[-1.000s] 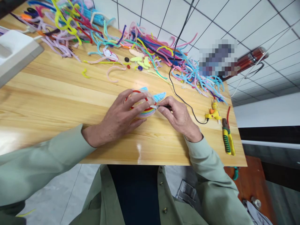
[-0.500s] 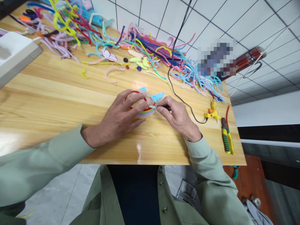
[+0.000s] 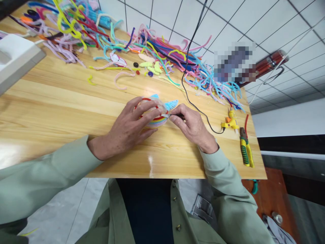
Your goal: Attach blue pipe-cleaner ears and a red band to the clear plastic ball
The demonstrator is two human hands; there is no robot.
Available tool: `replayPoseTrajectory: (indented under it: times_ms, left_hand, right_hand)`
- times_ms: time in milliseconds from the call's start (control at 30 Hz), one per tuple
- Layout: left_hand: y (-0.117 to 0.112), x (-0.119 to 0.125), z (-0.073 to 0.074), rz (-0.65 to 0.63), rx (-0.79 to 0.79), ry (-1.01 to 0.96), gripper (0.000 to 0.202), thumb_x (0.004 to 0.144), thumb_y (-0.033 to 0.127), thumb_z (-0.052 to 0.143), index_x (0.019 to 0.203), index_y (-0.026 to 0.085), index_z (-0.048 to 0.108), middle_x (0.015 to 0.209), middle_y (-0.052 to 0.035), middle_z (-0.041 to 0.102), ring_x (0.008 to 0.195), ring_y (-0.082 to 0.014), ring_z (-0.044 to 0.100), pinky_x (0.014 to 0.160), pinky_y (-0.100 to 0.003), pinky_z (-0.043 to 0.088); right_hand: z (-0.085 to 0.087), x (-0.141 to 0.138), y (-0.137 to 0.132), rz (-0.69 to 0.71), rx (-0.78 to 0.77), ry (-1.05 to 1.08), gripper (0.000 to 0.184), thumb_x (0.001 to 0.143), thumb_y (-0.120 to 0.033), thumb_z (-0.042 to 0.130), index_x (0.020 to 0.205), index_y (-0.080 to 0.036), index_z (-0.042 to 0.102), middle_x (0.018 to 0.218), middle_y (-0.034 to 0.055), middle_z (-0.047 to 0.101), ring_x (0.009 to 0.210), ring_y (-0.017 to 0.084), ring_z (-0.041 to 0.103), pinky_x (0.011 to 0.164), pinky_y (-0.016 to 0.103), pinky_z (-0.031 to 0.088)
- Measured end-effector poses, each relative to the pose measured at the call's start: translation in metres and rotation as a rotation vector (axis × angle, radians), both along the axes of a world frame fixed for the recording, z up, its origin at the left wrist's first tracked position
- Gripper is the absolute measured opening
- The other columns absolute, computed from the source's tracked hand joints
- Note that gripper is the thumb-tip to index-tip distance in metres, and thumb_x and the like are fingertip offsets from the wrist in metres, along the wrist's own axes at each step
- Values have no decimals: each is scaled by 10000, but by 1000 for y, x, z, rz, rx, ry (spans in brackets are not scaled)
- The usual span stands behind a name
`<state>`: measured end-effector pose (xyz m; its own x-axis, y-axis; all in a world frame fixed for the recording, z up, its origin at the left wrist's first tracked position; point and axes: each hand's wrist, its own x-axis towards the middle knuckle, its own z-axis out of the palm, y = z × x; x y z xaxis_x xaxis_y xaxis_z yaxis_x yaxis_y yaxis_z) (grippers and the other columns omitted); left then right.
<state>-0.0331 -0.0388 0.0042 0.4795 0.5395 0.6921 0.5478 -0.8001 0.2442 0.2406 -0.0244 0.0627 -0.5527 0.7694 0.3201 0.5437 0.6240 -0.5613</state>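
My left hand is wrapped over a round pipe-cleaner craft piece with rainbow stripes, a red ring and a pale top, holding it on the table. Two light-blue pointed parts stick out from its far and right sides. In my right hand is a small knife, pinched between thumb and forefinger with a dark handle mostly hidden. The knife's short silver blade points left and meets the right edge of the craft piece. My left palm and fingers cover much of the piece.
Pipe cleaners in many colours lie heaped along the wall. A yellow glue gun with a black cable and green-yellow pliers are at right. A white box-like object stands at left. Small buttons lie near the heap.
Both hands stay almost where they were. The knife blade has shifted very slightly left against the edge of the craft piece.
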Motion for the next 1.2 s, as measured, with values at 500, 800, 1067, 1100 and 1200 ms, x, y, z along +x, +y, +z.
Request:
replayPoseTrajectory:
  times_ms: [500, 800, 1067, 1100, 1200]
  left_hand:
    - [0, 1, -1, 3, -35, -31, 565, 1091, 258, 661, 1611, 365, 467, 1558, -94, 686, 1477, -305, 643, 1268, -584, 573]
    - [0, -1, 2, 10, 19, 19, 531, 1120, 297, 653, 1618, 295, 467, 1568, -90, 667, 1482, -279, 615, 1279, -545, 567]
    - [2, 0, 1, 7, 44, -7, 503, 1100, 275, 675, 1575, 288, 506, 1545, -87, 688, 1471, -261, 641, 1278, -529, 584]
    - [3, 1, 1, 0, 60, -12, 505, 1096, 265, 677, 1573, 273, 511, 1535, -98, 695, 1465, -262, 644, 1273, -528, 587]
    - [3, 1, 1, -26, 65, -22, 529, 1089, 273, 692, 1583, 265, 502, 1527, -124, 704, 1451, -282, 658, 1262, -550, 590]
  right_hand:
    - [0, 0, 0, -21, -52, -6, 268, 1158, -477, 601, 1071, -246, 705, 967, 31, 768, 809, 180, 655, 772, 324, 502]
    - [-1, 0, 0, -15, -53, 4, 301, 1161, -503, 590, 1061, -243, 705, 959, 31, 759, 803, 177, 640, 776, 323, 503]
    - [0, 0, 0, -5, -52, 13, 289, 1161, -496, 598, 1067, -245, 708, 971, 30, 768, 807, 176, 651, 783, 322, 511]
    - [0, -1, 0, -2, -49, 15, 291, 1162, -495, 595, 1065, -245, 705, 968, 29, 768, 807, 176, 652, 783, 321, 512]
    - [1, -1, 0, -3, -58, 0, 302, 1166, -506, 582, 1067, -248, 703, 969, 32, 769, 814, 180, 657, 788, 324, 517]
